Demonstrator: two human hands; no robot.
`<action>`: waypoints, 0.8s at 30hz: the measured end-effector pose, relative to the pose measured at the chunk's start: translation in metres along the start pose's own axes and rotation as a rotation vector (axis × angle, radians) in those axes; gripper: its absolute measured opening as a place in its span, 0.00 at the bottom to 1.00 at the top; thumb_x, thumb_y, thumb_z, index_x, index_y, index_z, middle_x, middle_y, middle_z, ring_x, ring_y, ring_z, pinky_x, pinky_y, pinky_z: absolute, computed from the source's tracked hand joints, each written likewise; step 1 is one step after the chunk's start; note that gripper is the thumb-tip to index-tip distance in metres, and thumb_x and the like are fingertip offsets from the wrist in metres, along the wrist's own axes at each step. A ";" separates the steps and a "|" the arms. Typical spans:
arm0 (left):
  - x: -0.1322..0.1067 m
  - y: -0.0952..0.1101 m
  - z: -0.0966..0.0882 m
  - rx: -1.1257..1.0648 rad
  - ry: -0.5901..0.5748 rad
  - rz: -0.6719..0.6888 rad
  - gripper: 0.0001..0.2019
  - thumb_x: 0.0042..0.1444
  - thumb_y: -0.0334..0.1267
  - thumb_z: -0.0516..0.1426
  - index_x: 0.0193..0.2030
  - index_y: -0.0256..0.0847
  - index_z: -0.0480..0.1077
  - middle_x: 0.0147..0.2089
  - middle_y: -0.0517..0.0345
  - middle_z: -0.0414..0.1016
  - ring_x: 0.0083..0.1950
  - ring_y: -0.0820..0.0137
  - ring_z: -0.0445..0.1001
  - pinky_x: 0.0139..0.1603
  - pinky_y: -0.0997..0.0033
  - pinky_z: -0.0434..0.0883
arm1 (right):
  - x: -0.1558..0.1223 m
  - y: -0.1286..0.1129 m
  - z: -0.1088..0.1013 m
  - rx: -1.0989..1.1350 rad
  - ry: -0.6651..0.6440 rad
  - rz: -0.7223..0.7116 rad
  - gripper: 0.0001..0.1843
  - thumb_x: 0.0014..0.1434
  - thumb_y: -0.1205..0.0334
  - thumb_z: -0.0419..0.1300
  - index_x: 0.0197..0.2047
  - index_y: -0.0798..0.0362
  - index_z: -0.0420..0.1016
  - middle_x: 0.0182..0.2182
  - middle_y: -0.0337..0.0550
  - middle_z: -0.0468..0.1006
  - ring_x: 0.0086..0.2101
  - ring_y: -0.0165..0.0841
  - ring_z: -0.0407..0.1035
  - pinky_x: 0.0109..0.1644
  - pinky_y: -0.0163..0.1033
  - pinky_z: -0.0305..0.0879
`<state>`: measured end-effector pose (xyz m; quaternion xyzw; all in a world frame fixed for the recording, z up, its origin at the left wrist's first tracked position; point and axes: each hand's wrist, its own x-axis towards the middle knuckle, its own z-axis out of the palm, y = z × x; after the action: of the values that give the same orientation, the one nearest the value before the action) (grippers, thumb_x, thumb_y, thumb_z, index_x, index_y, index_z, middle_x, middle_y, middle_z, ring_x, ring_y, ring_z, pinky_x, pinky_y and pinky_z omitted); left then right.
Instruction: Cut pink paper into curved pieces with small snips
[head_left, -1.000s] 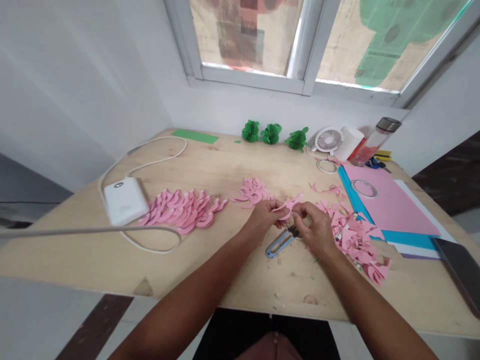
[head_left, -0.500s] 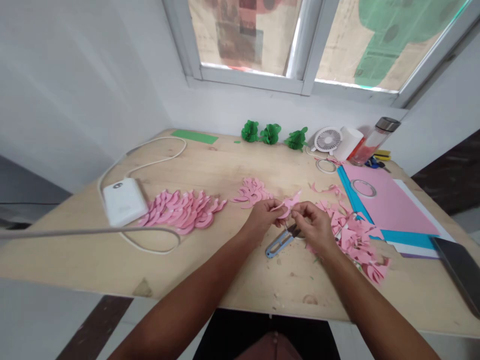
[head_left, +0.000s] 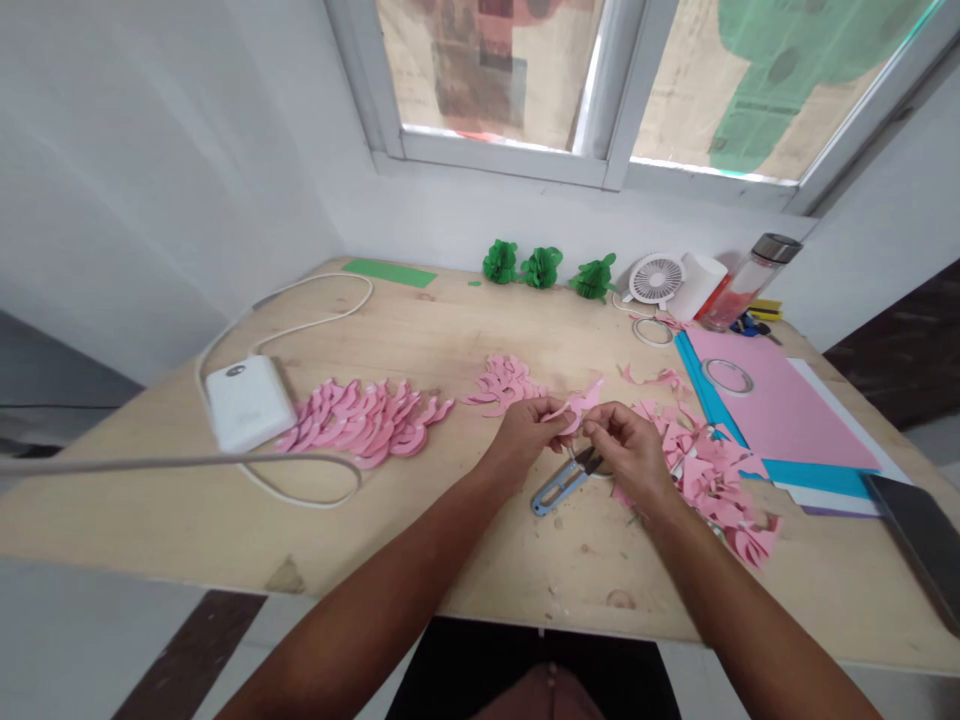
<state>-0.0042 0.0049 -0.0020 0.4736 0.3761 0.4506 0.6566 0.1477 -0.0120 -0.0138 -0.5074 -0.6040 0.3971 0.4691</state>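
My left hand (head_left: 531,432) pinches a curved pink paper cutout (head_left: 577,402) above the middle of the table. The fingertips of my right hand (head_left: 624,437) are pressed together at the right side of the same cutout. Beneath the hands lie blue-handled thread snips (head_left: 562,487), their blade end partly covered by the right hand. Just left of the hands is a small heap of pink curved cutouts (head_left: 504,384). Pink paper scraps (head_left: 712,475) spread beside and under my right forearm.
Overlapping pink crescents (head_left: 371,420) lie left, against a white power bank (head_left: 251,405) with a cable. Green paper pompoms (head_left: 541,267), a small fan (head_left: 655,279) and a bottle (head_left: 750,285) line the back. Pink sheets (head_left: 787,410) and a phone (head_left: 919,540) are at right.
Almost nothing differs. Both hands stay in the same place on the pink cutout, which has shifted very slightly.
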 end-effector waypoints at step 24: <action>-0.001 0.001 0.000 -0.015 0.006 0.006 0.09 0.46 0.40 0.59 0.25 0.35 0.70 0.21 0.60 0.68 0.23 0.77 0.65 0.25 0.77 0.62 | -0.003 -0.012 0.000 0.118 -0.102 0.052 0.12 0.53 0.53 0.59 0.34 0.55 0.71 0.23 0.37 0.70 0.23 0.26 0.64 0.26 0.32 0.62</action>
<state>-0.0042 0.0043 -0.0011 0.4682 0.3734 0.4568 0.6578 0.1450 -0.0167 -0.0024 -0.4735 -0.5893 0.4692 0.4565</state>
